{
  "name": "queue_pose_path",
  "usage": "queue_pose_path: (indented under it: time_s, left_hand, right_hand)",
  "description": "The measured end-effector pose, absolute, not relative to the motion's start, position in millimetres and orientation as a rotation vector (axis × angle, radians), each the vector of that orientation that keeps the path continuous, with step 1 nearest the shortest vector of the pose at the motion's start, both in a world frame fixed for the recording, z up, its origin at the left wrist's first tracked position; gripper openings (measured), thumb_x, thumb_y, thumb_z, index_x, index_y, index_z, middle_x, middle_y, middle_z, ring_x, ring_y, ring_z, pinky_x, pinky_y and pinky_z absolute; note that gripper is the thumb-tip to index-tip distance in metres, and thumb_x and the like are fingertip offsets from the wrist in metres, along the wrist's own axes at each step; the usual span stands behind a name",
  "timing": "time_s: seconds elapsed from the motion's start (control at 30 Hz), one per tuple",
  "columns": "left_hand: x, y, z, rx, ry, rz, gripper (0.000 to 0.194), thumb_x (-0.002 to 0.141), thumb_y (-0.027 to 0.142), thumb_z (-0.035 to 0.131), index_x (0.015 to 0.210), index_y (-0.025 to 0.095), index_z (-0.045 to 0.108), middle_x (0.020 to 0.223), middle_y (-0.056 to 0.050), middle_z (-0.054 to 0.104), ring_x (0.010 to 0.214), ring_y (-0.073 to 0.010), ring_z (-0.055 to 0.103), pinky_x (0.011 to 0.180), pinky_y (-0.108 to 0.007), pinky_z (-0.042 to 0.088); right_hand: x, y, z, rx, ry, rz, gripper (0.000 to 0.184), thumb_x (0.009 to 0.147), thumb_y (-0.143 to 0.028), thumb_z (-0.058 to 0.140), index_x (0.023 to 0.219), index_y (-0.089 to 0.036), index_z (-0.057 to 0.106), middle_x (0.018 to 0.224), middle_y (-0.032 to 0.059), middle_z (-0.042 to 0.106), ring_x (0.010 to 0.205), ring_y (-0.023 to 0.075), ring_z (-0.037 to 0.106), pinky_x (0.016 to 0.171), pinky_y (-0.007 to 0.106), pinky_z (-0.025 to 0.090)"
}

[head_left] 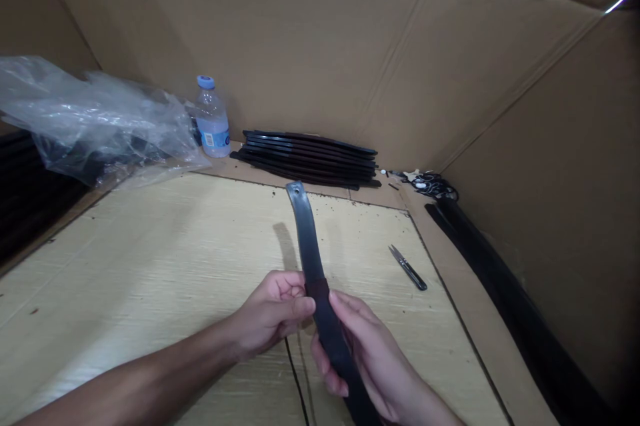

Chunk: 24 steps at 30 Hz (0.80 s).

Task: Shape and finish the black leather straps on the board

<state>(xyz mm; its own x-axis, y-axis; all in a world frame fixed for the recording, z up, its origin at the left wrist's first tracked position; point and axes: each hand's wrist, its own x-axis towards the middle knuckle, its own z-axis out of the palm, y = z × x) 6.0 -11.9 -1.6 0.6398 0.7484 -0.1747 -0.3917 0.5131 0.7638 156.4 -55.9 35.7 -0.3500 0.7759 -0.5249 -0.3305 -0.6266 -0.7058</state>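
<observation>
A long dark leather strap [309,239] with a small hole near its far end rises from between my hands above the pale wooden board [150,279]. My left hand [273,316] is closed, pinching the strap's left edge. My right hand [360,353] wraps round the strap from the right and below. The strap's lower part runs under my right hand toward the bottom edge. A thin dark thread [295,376] hangs below my left hand.
A stack of dark straps [307,158] lies at the back against the cardboard wall [350,46]. A water bottle [212,119] stands beside crumpled clear plastic [95,123]. Small thread snips [407,267] lie right of the strap. More dark straps [510,306] run along the right wall.
</observation>
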Motion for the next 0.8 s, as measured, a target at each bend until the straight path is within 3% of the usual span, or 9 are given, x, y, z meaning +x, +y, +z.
queue_pose_path:
  time_s: [0.17,0.37,0.47,0.63,0.8]
  left_hand:
    - [5.2,-7.0,-0.1,0.743,0.618,0.819,0.027,0.067,0.030,0.074,0.076,0.008,0.060,0.051,0.006,0.042,0.038,-0.0004,0.022,0.037,-0.018,0.011]
    - [6.4,-4.4,-0.9,0.743,0.717,0.907,0.029,0.065,0.026,0.075,0.062,0.012,0.050,0.044,0.008,0.038,0.036,-0.0004,0.021,0.036,-0.017,0.011]
    - [8.1,-4.6,-1.0,0.734,0.737,0.951,0.029,0.064,0.024,0.076,0.061,0.012,0.050,0.049,0.005,0.049,0.038,-0.0015,0.032,0.037,-0.015,0.017]
    - [10.1,-4.8,0.7,0.730,0.629,0.899,0.026,0.050,0.013,0.081,0.068,0.010,0.062,0.063,-0.002,0.065,0.054,-0.0105,0.056,0.049,-0.019,0.041]
    - [9.3,-5.8,2.4,0.760,0.568,0.815,0.027,0.050,0.010,0.080,0.074,0.010,0.068,0.070,-0.005,0.069,0.062,-0.0153,0.062,0.056,-0.023,0.047]
  right_hand:
    - [161.6,-54.0,41.9,-1.006,-0.629,2.025,0.024,0.086,-0.037,0.054,0.078,-0.018,0.044,0.067,0.0036,0.063,0.050,0.0065,0.052,0.045,0.014,0.034]
    - [165.2,-53.0,42.5,-1.067,-0.788,1.927,0.025,0.084,-0.033,0.059,0.073,-0.017,0.044,0.067,0.0009,0.059,0.056,0.0071,0.050,0.048,0.015,0.036]
    - [164.8,-51.6,39.3,-1.090,-0.818,1.870,0.026,0.079,-0.033,0.065,0.073,-0.018,0.045,0.063,-0.0015,0.057,0.051,0.0069,0.046,0.044,0.017,0.040]
    - [162.4,-50.8,34.5,-1.136,-0.812,1.838,0.032,0.070,-0.027,0.074,0.093,-0.017,0.056,0.062,-0.0055,0.051,0.046,0.0047,0.039,0.035,0.015,0.041]
    - [160.9,-51.5,32.7,-1.108,-0.864,1.877,0.026,0.067,-0.026,0.076,0.070,-0.013,0.054,0.056,-0.0067,0.045,0.042,0.0026,0.037,0.035,0.015,0.044]
